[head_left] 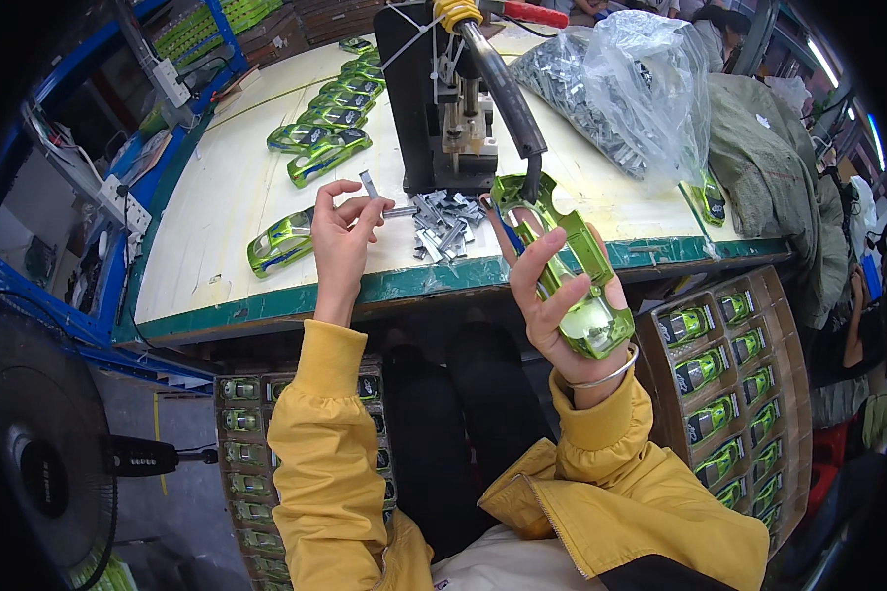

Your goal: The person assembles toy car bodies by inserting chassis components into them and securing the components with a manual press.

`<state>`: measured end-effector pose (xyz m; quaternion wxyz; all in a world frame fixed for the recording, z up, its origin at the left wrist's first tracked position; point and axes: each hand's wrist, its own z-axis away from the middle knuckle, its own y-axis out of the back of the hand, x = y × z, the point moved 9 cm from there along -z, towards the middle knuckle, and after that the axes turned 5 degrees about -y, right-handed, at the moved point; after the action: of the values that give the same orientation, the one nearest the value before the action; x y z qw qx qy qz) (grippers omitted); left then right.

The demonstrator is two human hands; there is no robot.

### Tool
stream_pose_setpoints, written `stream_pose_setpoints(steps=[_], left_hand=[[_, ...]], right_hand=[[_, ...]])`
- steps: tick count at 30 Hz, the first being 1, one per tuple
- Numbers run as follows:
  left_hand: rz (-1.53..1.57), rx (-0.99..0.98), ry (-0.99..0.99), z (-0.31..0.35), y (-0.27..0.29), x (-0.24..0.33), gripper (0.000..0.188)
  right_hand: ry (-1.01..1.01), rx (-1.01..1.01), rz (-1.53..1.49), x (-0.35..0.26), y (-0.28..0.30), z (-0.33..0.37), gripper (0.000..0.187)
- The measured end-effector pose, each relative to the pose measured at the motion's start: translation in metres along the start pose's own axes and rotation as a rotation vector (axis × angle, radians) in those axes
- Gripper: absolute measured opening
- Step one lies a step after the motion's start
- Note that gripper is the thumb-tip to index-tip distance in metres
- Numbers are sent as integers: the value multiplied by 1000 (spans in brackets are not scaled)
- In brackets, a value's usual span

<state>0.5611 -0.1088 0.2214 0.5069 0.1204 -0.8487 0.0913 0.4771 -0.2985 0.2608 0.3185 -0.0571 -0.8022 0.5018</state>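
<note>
Yellow-cuffed left hand [341, 236], raised, pinches silver clips [370, 184]; right hand [550, 325], fingers curled, clasps a green car shell [591, 259]; loose clips [446, 225] and black press [409, 108] between

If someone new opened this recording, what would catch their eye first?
Probably the bright green car shell in the person's right hand, right of centre, with the nozzle of a dark hose directly above it. Next, perhaps, the left hand pinching small metal pieces beside a silver pile at the table's near edge. The black machine stands just behind that pile.
</note>
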Motion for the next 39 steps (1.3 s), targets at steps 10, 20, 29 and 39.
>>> stream_pose_setpoints(steps=[10, 20, 29, 39], left_hand=[[21, 21, 6, 7, -2, -1, 31], [112, 73, 24, 108, 147, 68, 22], [-191, 960, 314, 480, 333, 120, 10], [37, 1441, 343, 688, 317, 99, 8]], right_hand=[[36, 67, 108, -8, 20, 9, 38], [-221, 449, 1209, 49, 143, 11, 51], [-1244, -209, 2468, 196, 429, 113, 59], [-1339, -476, 2805, 245, 525, 194, 65]])
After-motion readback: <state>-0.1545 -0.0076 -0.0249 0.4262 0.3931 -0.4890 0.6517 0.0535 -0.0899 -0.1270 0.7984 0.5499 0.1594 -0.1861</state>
